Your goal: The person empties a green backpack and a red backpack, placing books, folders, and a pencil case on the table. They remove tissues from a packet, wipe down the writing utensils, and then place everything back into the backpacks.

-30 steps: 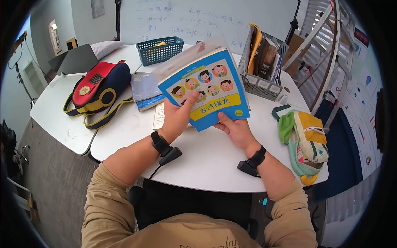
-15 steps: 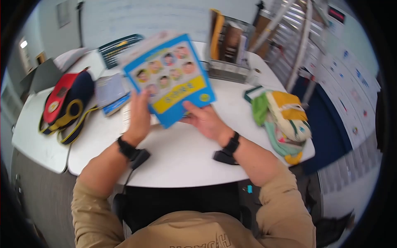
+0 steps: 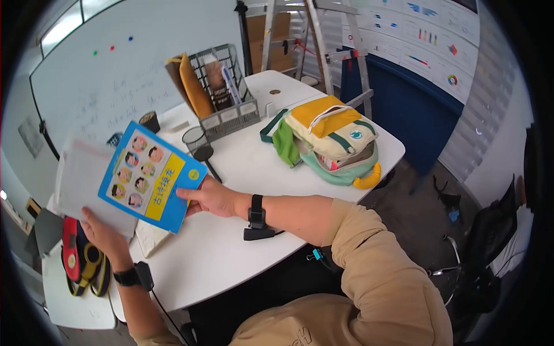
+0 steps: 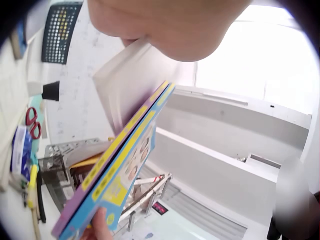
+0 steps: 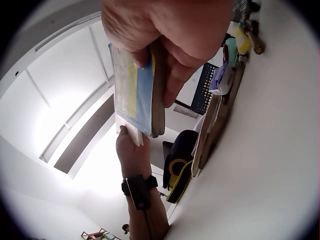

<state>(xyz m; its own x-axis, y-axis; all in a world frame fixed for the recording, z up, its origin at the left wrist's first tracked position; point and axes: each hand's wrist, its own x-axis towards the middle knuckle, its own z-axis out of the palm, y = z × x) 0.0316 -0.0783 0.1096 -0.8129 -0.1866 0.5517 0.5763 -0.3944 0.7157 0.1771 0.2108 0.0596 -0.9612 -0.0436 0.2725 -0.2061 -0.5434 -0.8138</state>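
My right hand grips a blue book by its lower right corner, thumb on the cover with round cartoon faces and a yellow title band. Directly behind it, a purple-spined book lies flush in the same grip, as the left wrist view reveals. In my left hand is a white, translucent-looking booklet, pinched at its lower edge, thumb in front. It stands to the left of the blue book, partly overlapped by it. Both hands are raised over the white table.
A cream, yellow and green backpack lies at the right. Behind stands a grey basket with upright folders and books. A red and navy bag sits at the left. A pale book lies under the held ones. Red-handled scissors are on the table.
The view has swung right. The white booklet, earlier behind the blue book, now sticks out to its left in my left hand, whose thumb has left the blue cover.
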